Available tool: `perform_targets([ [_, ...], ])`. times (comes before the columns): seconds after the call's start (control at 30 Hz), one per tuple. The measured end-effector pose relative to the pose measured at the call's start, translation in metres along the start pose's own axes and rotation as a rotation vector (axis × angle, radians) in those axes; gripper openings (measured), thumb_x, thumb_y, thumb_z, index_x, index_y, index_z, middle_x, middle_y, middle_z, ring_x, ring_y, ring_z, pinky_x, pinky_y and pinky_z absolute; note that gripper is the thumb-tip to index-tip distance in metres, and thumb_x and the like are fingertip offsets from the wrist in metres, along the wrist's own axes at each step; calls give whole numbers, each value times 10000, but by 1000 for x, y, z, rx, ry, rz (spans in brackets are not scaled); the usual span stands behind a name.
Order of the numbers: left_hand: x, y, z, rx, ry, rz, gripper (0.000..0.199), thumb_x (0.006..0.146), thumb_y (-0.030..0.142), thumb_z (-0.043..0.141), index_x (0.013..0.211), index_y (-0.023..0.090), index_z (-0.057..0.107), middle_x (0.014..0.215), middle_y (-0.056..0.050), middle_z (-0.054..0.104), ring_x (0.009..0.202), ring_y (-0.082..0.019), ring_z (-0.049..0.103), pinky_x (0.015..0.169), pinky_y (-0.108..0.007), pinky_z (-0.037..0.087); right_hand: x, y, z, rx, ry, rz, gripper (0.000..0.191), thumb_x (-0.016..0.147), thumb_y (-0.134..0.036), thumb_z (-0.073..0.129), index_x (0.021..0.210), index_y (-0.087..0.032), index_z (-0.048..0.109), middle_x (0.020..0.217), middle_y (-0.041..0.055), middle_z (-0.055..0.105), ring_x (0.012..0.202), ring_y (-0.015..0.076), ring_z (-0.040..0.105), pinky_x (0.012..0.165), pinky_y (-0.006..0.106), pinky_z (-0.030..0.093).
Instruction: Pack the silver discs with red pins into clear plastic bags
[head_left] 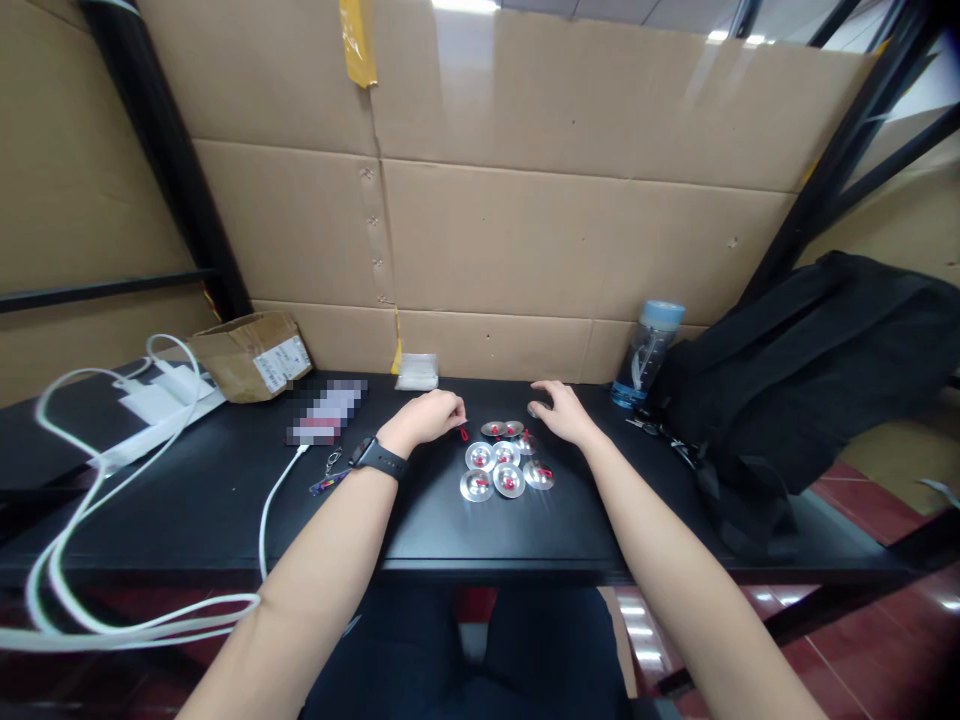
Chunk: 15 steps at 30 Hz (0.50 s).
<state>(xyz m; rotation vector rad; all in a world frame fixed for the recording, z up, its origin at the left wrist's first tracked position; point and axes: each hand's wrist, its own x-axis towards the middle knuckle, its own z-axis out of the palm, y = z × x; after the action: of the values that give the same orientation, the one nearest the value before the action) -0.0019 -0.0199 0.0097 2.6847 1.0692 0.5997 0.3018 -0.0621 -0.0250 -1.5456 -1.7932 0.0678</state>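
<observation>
Several small silver finger cymbals (pixel 478 486) with red loops lie grouped on the black table (pixel 431 535), between and in front of my hands. My left hand (pixel 433 416) is at the group's left, its fingers pinched together. A red loop (pixel 464 434) shows just under those fingertips; the cymbal it seems to belong to is mostly hidden. On the right of the group, my right hand (pixel 561 412) rests low with thumb and forefinger apart. Beside that thumb a bit of a silver cymbal (pixel 533 409) peeks out, partly covered by the hand.
To the left are a cardboard box (pixel 259 358), white chargers with cables (pixel 161 395), a blurred-out phone (pixel 326 412) and a keychain (pixel 330 484). A clear plastic case (pixel 417 372) stands by the cardboard wall (pixel 487 240). A water bottle (pixel 649 355) and black backpack (pixel 802 350) are at right.
</observation>
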Motion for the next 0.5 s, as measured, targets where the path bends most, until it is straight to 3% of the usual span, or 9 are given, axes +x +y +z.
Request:
perform_targets([
  [0.1, 2, 4, -1, -29, 96, 25, 170, 925, 256, 554, 855, 208, 701, 855, -62, 747, 744, -197, 660, 661, -264, 434, -4, -21, 1, 108, 48, -95, 338, 862, -260, 651, 1198, -230, 665, 1198, 104, 681, 1101, 271, 623, 991, 468, 490],
  [0.2, 6, 14, 3, -188, 186, 20, 209, 971, 324, 518, 900, 196, 667, 844, -55, 748, 759, -191, 676, 696, -272, 470, -11, -51, 4, 266, 0, -192, 419, 842, -321, 704, 1247, -245, 629, 1191, 86, 692, 1043, 239, 655, 888, 392, 530],
  [0.27, 9, 21, 9, -340, 234, 11, 181, 953, 331, 550, 903, 189, 651, 850, -54, 743, 767, -184, 687, 712, -275, 499, -16, -70, 6, 321, -65, -233, 515, 787, -355, 779, 1266, -258, 617, 1182, 74, 708, 1037, 237, 671, 851, 368, 534],
  [0.37, 13, 29, 19, -670, 249, 7, 161, 892, 315, 639, 974, 181, 606, 862, -49, 731, 754, -171, 705, 732, -289, 547, -21, -88, 11, 356, -64, -254, 586, 725, -339, 839, 1263, -262, 619, 1181, 67, 719, 1033, 235, 684, 850, 357, 539],
  [0.5, 15, 37, 27, -975, 204, 11, 282, 830, 296, 731, 1016, 177, 556, 887, -54, 725, 803, -180, 738, 768, -316, 583, -20, -89, 13, 397, -12, -259, 493, 758, -272, 800, 1223, -256, 638, 1163, 58, 730, 981, 214, 709, 823, 338, 550],
])
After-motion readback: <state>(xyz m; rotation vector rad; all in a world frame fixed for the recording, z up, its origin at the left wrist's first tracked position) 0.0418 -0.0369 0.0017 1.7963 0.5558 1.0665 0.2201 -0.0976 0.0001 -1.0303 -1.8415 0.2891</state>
